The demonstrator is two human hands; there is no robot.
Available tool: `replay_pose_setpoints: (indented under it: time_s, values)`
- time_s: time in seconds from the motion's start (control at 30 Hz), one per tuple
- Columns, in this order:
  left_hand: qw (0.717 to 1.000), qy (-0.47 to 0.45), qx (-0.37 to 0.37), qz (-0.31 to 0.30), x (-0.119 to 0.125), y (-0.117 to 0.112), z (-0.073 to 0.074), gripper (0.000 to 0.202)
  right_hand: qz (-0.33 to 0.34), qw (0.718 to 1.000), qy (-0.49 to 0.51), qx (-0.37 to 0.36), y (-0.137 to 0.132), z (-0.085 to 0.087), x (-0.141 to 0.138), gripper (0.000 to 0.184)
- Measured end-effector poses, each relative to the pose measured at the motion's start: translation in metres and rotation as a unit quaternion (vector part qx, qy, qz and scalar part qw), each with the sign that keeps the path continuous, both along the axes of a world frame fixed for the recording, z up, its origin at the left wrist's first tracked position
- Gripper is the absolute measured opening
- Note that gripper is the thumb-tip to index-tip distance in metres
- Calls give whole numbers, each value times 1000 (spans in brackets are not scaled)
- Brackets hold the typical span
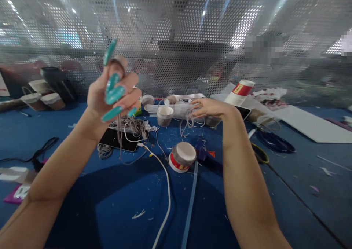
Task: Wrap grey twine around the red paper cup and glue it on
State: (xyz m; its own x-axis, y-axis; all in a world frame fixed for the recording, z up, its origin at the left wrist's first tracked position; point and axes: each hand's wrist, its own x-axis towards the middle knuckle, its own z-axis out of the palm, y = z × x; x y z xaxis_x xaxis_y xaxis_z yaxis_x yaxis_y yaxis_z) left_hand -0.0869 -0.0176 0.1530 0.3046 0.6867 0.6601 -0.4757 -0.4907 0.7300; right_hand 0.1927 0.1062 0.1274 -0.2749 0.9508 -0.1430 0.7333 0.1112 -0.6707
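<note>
My left hand, with long teal nails, is raised above the table's left side. Its fingers are curled in, and a strand of grey yarn hangs down from them. Below it lies a tangled heap of grey yarn, partly over a black phone. My right hand reaches to the back, fingers stretched leftward and slightly apart, beside pale loops of string. Whether the fingertips touch the loops is hard to see. Between my arms an upturned paper cup with a grey-wrapped end rests on the table.
A white cable and a pale strip run toward me. A small cup with a handle stands at the back. Stacked paper cups, a white board and scissors lie right. Wrapped cups stand left.
</note>
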Motion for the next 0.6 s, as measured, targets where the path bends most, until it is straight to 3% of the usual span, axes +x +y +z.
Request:
replay_pose_setpoints:
  time_s: [0.07, 0.17, 0.27, 0.37, 0.53, 0.6]
  values:
    - [999, 45, -6, -19, 6, -1, -2, 26, 10, 998, -16, 53, -1, 5, 2, 47]
    - [992, 122, -6, 9, 12, -1, -4, 25, -5, 989, -44, 143, 2, 7, 1, 55]
    - [979, 196, 20, 50, 15, 0, -6, 26, -25, 970, -54, 235, 3, 7, -5, 64]
    - [951, 278, 50, 128, 19, 1, -8, 25, -18, 951, -42, 306, 2, 9, -12, 57]
    - [892, 382, 83, 226, 23, 7, -15, 19, -12, 961, -55, 269, 0, 9, -13, 21]
    - [875, 407, 87, 247, 23, 10, -17, 18, -28, 960, -55, 272, -6, 14, -13, 17]
